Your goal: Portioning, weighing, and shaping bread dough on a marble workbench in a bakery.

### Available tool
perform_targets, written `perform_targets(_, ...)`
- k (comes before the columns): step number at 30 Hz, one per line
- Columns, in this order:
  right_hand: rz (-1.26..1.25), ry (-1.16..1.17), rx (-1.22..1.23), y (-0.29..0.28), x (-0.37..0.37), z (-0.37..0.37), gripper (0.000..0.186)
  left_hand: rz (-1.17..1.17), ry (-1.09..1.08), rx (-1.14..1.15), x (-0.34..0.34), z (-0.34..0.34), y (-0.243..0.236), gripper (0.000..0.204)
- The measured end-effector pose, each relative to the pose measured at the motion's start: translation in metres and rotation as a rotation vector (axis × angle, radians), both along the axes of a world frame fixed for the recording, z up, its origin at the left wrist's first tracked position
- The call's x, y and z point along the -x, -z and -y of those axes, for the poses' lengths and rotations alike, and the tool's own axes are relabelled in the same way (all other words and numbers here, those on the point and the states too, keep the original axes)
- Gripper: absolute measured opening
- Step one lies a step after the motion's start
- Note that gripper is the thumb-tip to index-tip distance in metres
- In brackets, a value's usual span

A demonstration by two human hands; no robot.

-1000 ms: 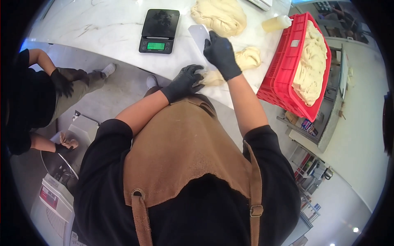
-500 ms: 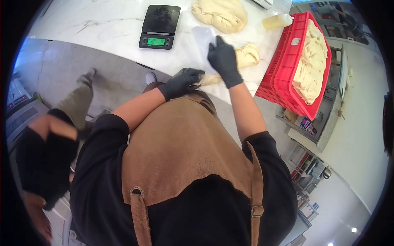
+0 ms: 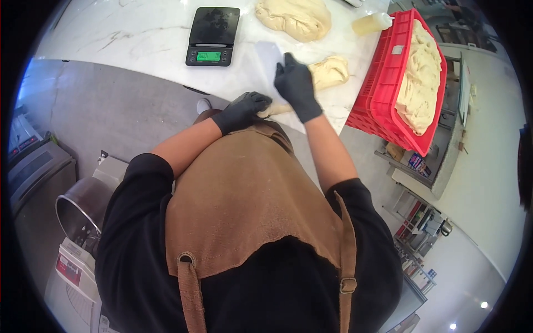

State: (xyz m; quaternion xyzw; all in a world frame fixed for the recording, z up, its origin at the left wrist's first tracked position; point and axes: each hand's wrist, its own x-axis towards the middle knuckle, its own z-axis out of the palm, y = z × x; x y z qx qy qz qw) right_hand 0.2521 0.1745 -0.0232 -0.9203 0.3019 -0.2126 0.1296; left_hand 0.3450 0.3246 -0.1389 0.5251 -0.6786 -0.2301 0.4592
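Note:
My right hand point(image 3: 296, 86), in a black glove, grips a translucent white scraper point(image 3: 267, 53) angled over the marble counter. My left hand point(image 3: 240, 112), also gloved, has its fingers curled onto a small dough piece point(image 3: 273, 109) at the counter's near edge. Just beyond my right hand lies a folded dough piece point(image 3: 332, 71). A larger dough mound point(image 3: 293, 19) rests farther back. To the left stands a black scale point(image 3: 214, 35) with a green display.
A red crate point(image 3: 372, 89) full of dough point(image 3: 417, 77) sits at the right, beside an oil squeeze bottle point(image 3: 370, 23). Behind me at left are a steel bowl point(image 3: 78, 202) and machinery point(image 3: 41, 172). Shelving point(image 3: 425, 222) stands at right.
My right hand and the scraper are slightly lower than a second ago; my left hand stays on the small dough piece. The other person at the left has moved out of view.

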Motion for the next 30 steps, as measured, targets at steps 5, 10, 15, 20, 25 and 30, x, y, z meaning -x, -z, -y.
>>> perform_targets(5, 0.112, 0.118, -0.103, -0.029, -0.010, 0.002, 0.018, 0.048, -0.025, -0.256, 0.001, -0.005, -0.010, 0.028)
perform_targets(10, 0.037, 0.079, -0.066, 0.000, 0.008, -0.005, 0.019, 0.210, 0.050, -0.202, 0.001, -0.004, -0.016, 0.027)
perform_targets(15, 0.026, 0.069, -0.070, -0.010, 0.023, -0.014, 0.026, 0.266, 0.021, -0.119, -0.007, 0.000, -0.003, 0.025)
perform_targets(20, 0.061, 0.108, 0.164, -0.013, 0.023, -0.002, 0.030, 0.347, -0.042, -0.190, -0.002, -0.003, -0.009, 0.024)
perform_targets(25, -0.020, 0.190, -0.172, 0.018, 0.029, -0.021, 0.035, 0.259, -0.015, -0.217, -0.005, 0.004, -0.024, 0.032)
perform_targets(30, 0.584, 0.391, -0.469, -0.036, 0.021, 0.011, 0.030, -0.126, -0.336, -0.175, -0.049, 0.015, -0.060, 0.040)
